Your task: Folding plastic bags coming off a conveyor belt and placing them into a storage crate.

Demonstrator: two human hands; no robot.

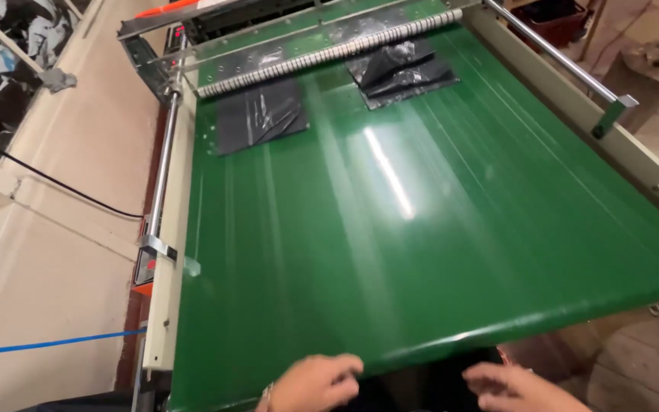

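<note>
both hands sit at the bottom of the view, just past the near edge of the green conveyor belt [421,252]. the left hand [316,384] is loosely curled, fingers bent toward the belt's rolled lip, and whether it touches the lip or grips anything cannot be told. the right hand [514,387] lies flatter, fingers spread and half open, holding nothing visible. a dark gap lies between the two hands, its contents too dim to make out.

the belt is smooth and glossy, with a bright streak of reflected light down its middle and faint lengthwise lines. at its far end a ribbed roller [329,55] crosses the width. two black plastic bags lie just below it: the left black bag [259,114] flat and roughly square, the right black bag [402,70] more crumpled, both shiny and creased, well apart from the hands.

a cream metal frame [168,305] and a steel guide rod [163,160] run along the left edge. between bags and hands the belt is open.
</note>
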